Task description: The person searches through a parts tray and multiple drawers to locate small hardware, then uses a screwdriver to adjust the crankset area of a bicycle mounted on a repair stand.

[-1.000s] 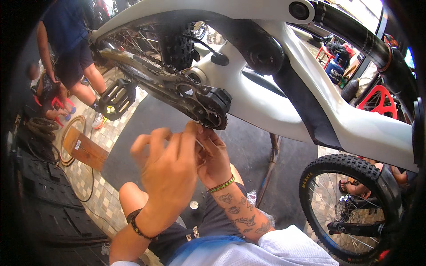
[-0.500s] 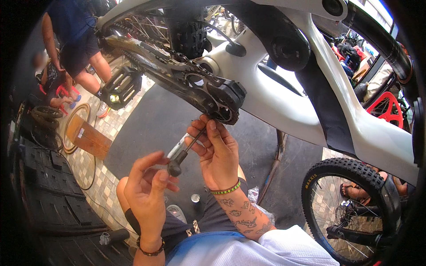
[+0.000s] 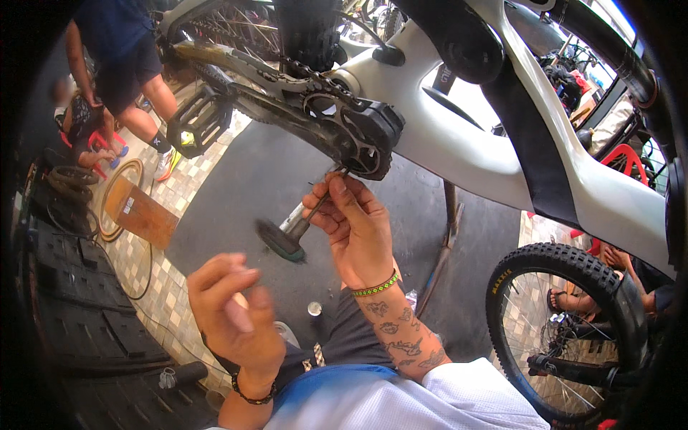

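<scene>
My right hand pinches the thin shaft of a T-handle wrench between thumb and fingers. The shaft's far end reaches the underside of the chainring and its black guard; the exact contact point is hidden. Motion blurs the dark crossbar handle. A pale, silvery cylindrical piece shows beside the shaft; I cannot tell if it belongs to the wrench. Apart from the handle, to its lower left, my left hand is empty, with blurred, loosely bent fingers spread. Above both hands hangs the white and black bike frame.
A black pedal hangs to the left of the crank. The knobby front wheel stands at right. Beneath lies a dark mat, with a wooden board on the tiles beyond. A person in shorts stands far left.
My left hand has drawn away from the wrench handle, down and left. The handle has turned and its crossbar now shows broadside. My right hand keeps its pinch on the shaft.
</scene>
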Motion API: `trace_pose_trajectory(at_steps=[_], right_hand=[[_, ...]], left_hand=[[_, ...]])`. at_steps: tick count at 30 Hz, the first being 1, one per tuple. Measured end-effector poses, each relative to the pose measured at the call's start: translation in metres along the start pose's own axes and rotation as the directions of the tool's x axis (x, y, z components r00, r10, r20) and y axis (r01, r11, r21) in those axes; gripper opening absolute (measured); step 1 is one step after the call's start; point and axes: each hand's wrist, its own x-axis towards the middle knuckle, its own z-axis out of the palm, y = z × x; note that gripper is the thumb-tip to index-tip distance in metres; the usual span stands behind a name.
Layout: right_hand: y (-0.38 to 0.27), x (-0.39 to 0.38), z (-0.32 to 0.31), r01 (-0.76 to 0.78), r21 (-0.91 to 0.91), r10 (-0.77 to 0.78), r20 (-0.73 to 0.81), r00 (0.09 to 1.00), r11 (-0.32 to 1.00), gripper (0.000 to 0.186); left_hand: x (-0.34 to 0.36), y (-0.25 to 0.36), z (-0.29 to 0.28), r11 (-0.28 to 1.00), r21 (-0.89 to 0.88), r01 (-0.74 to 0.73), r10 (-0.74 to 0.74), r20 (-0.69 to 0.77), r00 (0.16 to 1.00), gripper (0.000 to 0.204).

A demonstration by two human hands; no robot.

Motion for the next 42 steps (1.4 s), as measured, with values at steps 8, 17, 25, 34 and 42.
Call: trace_pose_trajectory(at_steps=[8,17,25,34,42], right_hand=[[0.001,-0.003,0.001,0.039,0.133,-0.056,0.129,0.990,0.990,0.026],[0.002,0.002,-0.009,0.050,-0.071,-0.048,0.024,0.999,0.996,0.027],[-0.001,-0.003,0.004,0.147,-0.161,-0.137,0.072,0.988,0.976,0.031],[-0.059,-0.014,0.015,0.461,-0.872,-0.755,0.411,0.510,-0.164,0.045],[-0.089,0.006,0.037,0.506,-0.740,-0.654,0.653,0.383,-0.443,0.028]], left_hand=[[0.003,-0.005,-0.007,0.502,-0.445,0.742,-0.626,0.406,0.666,0.035],[-0.003,-0.017,0.004,0.762,-0.384,0.521,-0.487,0.190,0.853,0.039],[0.009,-0.026,0.001,0.444,-0.455,0.772,-0.547,0.545,0.636,0.046],[0.004,-0.035,0.013,0.503,-0.505,0.702,-0.537,0.454,0.711,0.035],[0.006,-0.043,0.010,0.634,-0.464,0.619,-0.445,0.435,0.783,0.035]])
